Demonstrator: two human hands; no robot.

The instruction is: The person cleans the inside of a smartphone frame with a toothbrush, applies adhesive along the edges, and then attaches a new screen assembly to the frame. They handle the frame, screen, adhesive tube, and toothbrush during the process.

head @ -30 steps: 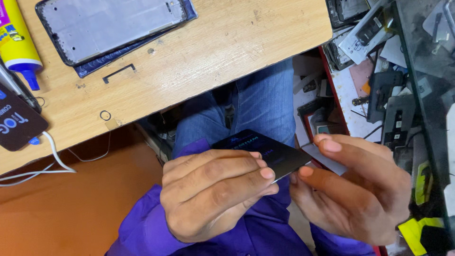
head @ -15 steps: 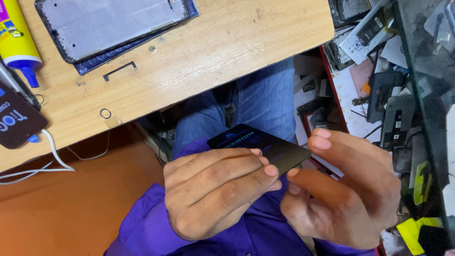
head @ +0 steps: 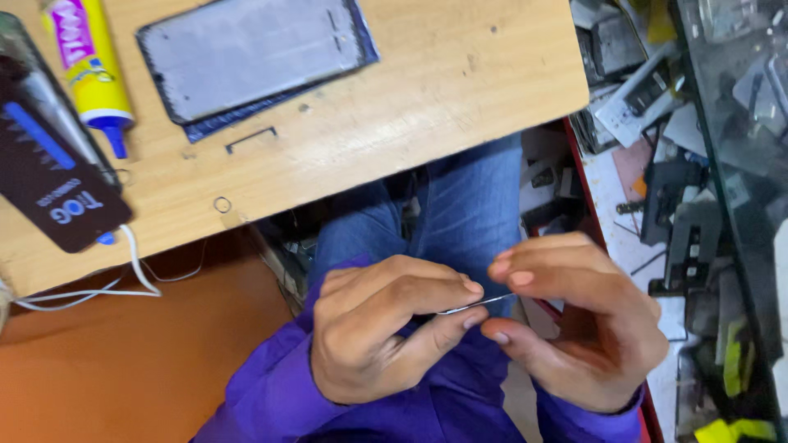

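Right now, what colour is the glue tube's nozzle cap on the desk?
Blue, on the yellow glue tube, clearest in the head view.

Even, fairly bright indoor light falls from above, leaving only soft shadows under the worktop [head: 427, 123] edge. The grey panel [head: 254, 53] shows a dull sheen without hard glare. The hands [head: 484, 328] look slightly soft. The cluttered right edge is darker and blurred.

Over the lap, the left hand [head: 377, 336] and right hand [head: 587, 324] pinched a thin, edge-on panel [head: 476, 305] between fingertips. On the wooden table [head: 427, 107] lay a grey phone frame [head: 254, 53], a yellow glue tube [head: 86, 70], a dark device [head: 53, 184] and a white cable [head: 123, 283]
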